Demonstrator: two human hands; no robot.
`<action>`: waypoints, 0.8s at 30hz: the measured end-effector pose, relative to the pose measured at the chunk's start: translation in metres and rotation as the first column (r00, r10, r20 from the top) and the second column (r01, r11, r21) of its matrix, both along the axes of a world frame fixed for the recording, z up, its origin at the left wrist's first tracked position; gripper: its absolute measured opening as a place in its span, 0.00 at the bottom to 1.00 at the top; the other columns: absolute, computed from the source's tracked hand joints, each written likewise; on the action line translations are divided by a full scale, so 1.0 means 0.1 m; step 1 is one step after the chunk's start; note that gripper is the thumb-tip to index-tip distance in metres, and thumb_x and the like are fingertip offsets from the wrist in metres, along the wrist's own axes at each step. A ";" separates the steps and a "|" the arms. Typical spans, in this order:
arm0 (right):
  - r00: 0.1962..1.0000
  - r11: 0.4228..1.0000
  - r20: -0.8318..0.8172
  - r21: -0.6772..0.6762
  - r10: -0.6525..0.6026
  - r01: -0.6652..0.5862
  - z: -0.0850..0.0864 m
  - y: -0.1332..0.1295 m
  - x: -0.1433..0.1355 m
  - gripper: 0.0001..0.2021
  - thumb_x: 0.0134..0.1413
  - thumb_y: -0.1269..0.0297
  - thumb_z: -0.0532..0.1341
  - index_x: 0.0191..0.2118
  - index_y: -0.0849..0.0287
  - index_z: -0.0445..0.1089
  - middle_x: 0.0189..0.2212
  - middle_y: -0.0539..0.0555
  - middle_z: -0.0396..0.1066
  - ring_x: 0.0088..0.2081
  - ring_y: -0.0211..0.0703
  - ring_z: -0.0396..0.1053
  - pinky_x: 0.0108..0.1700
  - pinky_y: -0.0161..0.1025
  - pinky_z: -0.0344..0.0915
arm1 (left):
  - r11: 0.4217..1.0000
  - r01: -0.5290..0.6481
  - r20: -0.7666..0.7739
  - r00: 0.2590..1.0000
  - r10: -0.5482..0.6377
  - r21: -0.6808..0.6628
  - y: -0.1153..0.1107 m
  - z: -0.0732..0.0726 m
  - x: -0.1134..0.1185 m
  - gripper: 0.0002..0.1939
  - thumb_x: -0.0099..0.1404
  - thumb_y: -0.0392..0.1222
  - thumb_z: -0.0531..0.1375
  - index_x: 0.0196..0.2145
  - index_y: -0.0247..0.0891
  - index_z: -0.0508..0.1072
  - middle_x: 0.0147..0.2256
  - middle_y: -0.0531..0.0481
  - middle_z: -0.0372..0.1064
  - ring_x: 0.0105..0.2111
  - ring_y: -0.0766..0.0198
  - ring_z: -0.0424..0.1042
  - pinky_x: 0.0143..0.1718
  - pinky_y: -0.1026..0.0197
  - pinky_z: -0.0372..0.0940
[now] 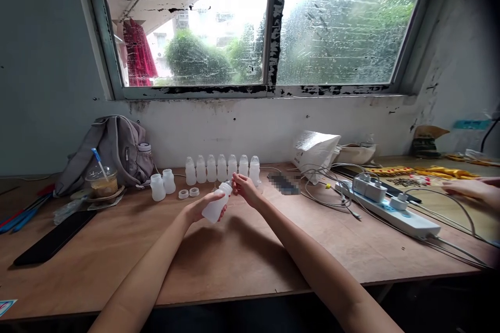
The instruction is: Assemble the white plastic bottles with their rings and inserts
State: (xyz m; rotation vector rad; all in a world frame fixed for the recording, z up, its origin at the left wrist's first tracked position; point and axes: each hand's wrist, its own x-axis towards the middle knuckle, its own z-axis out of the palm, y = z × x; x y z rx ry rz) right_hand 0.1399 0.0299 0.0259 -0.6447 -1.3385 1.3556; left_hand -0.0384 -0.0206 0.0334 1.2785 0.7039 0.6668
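Note:
A frosted white bottle (213,209) lies tilted in my left hand (199,207), its neck pointing up and to the right. My right hand (242,190) is at the bottle's neck with its fingers pinched together; what they hold, if anything, is too small to tell. Behind my hands stands a row of several capped bottles (211,168). Two bottles without caps, one of them nearer (158,188), stand to the left. Two white rings (194,192) lie on the wooden table (242,270) between those bottles and my left hand.
At the left are a grey backpack (119,151), a drink cup (102,183) and a black flat object (54,239). To the right are a white bag (314,151), loose cables and a power strip (394,214). Another person's hand (469,190) is at the far right.

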 end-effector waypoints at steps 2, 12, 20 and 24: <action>0.999 1.000 0.040 0.021 -0.017 0.016 0.02 -0.02 -0.01 0.15 0.41 0.51 0.61 0.24 0.60 0.63 0.15 0.44 0.57 0.16 0.29 0.54 0.20 0.31 0.52 | 0.999 0.000 0.025 1.000 0.001 -0.032 0.03 -0.02 0.00 0.27 0.54 0.61 0.51 0.40 0.33 0.64 0.25 0.49 0.65 0.21 0.66 0.65 0.22 0.62 0.60; 0.997 1.000 0.080 0.017 0.006 -0.007 -0.02 -0.01 0.01 0.13 0.39 0.55 0.63 0.26 0.62 0.66 0.20 0.48 0.62 0.19 0.30 0.58 0.21 0.32 0.57 | 0.994 0.037 -0.009 0.999 -0.038 -0.102 0.17 -0.13 -0.05 0.36 0.51 0.70 0.42 0.34 0.33 0.65 0.25 0.47 0.65 0.21 0.64 0.65 0.21 0.62 0.60; 0.995 0.994 0.005 -0.038 -0.103 0.103 -0.05 0.09 0.04 0.13 0.37 0.58 0.64 0.31 0.60 0.69 0.22 0.48 0.64 0.22 0.32 0.61 0.23 0.32 0.60 | 0.997 -0.018 0.021 1.000 0.019 -0.071 0.19 -0.14 -0.07 0.33 0.52 0.68 0.44 0.36 0.34 0.62 0.25 0.48 0.63 0.22 0.63 0.64 0.23 0.62 0.60; 0.980 0.978 0.013 -0.062 -0.198 0.198 -0.08 0.11 0.08 0.13 0.35 0.60 0.64 0.30 0.60 0.70 0.23 0.50 0.65 0.22 0.32 0.61 0.22 0.32 0.60 | 0.993 -0.104 0.093 0.991 0.099 0.053 0.21 -0.17 -0.09 0.21 0.55 0.55 0.52 0.41 0.37 0.60 0.31 0.50 0.62 0.27 0.66 0.64 0.27 0.64 0.60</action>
